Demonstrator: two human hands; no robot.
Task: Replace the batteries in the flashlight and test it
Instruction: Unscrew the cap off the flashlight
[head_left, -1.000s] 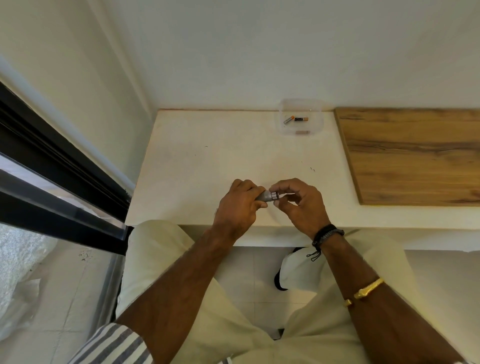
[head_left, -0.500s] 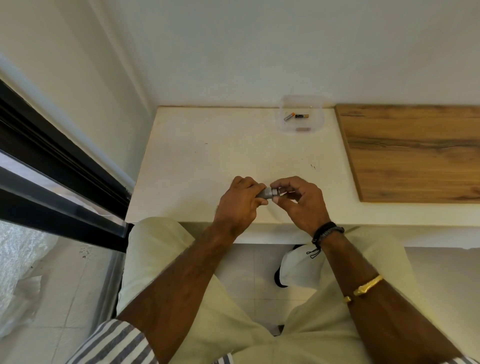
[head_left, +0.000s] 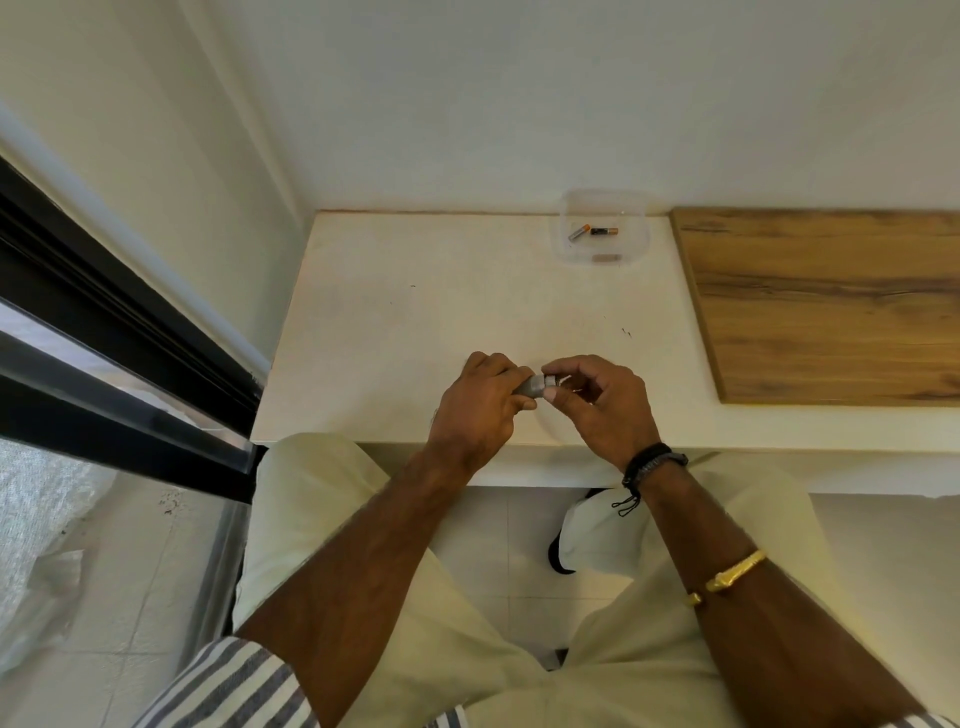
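A small grey metal flashlight (head_left: 535, 386) is held over the front of the white table (head_left: 415, 322). My left hand (head_left: 480, 402) wraps around its body, hiding most of it. My right hand (head_left: 605, 400) pinches the flashlight's right end between thumb and fingers; I cannot tell whether that end piece is joined to the body. At the back of the table a clear plastic box (head_left: 605, 228) holds two batteries (head_left: 592, 231), one grey with an orange tip, one black with an orange tip.
A wooden board (head_left: 831, 301) lies on the table's right half. A black window frame (head_left: 119, 332) runs along the left. White walls close the table's back and left. My knees in cream trousers sit below the table's front edge.
My hands have stayed in place over the table's front. The right-hand fingers have shifted slightly on the flashlight's end.
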